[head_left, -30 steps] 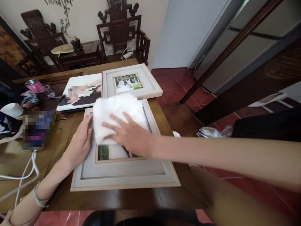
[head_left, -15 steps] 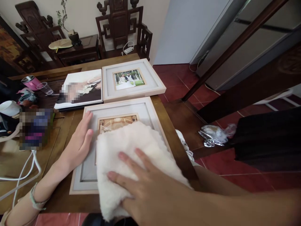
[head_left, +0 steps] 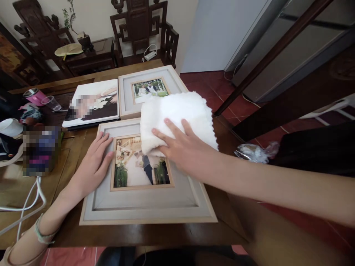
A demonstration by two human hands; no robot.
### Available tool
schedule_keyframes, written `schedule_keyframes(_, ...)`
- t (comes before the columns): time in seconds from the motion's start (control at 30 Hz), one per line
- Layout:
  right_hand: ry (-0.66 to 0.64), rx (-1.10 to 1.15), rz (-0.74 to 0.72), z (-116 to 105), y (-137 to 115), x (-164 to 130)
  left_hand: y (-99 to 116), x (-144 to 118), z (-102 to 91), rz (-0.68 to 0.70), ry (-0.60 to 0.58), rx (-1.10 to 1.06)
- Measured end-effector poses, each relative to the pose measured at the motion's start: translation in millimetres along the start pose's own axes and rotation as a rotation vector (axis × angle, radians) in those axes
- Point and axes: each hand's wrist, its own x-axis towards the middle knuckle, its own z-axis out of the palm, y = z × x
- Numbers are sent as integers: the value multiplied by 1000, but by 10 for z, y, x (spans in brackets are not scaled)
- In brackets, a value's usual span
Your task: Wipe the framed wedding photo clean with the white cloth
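Observation:
A pale wooden picture frame lies flat on the table, around a photo of a couple in front of a staircase. Fingers stretched out, my left hand rests open along the frame's left side. My right hand presses on a fluffy white cloth with its fingers spread over the top and the thumb at the cloth's lower edge. The cloth covers the upper right of this frame, including part of the photo, and overlaps the near right corner of a second framed picture behind.
A canvas print lies at the left of the second frame. Further left on the wooden table are a pink cup, a clear plastic cup, a white cup and white cables. Carved chairs stand behind.
My right hand has slid the white cloth away from me, up and to the right, uncovering the lower frame and most of its photo. My left hand stays on the frame's left side.

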Motion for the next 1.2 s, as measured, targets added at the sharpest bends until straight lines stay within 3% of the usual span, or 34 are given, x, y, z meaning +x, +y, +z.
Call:
schedule_keyframes(0.1, -55, 123, -36, 3, -296, -253, -4, 5, 16, 5, 24, -11)
schedule_keyframes(0.2, -8, 270, -177, -14, -591, -585, -11, 1, 31, 23, 46, -7)
schedule_keyframes(0.3, 63, 371, -291, -62, -712, -724, -15, -4, 36, 28, 43, 7)
schedule_keyframes(0.47, -18, 279, -218, -49, -484, -370, -18, -9, 24, 59, 26, 23)
schedule_keyframes(0.67, 66, 31, -164, 37, -140, 4, -8, -39, 2, 56, 50, 2)
schedule_keyframes(0.8, -186, 105, -194, -167, -384, -131, -35, -48, 25, 77, 107, -27)
schedule_keyframes(0.87, -242, 188, -279, -264, -575, -248, -55, -43, 38, 86, 125, -32)
schedule_keyframes(1.0, -205, 268, -377, -302, -775, -386, -75, -40, 42, 54, 139, -26)
schedule_keyframes(1.1, -189, 191, -301, -276, -710, -411, -88, -66, 42, 18, 193, -41)
schedule_keyframes(1.2, -51, 53, -170, -326, -540, -472, -99, -139, 31, -122, 235, -152)
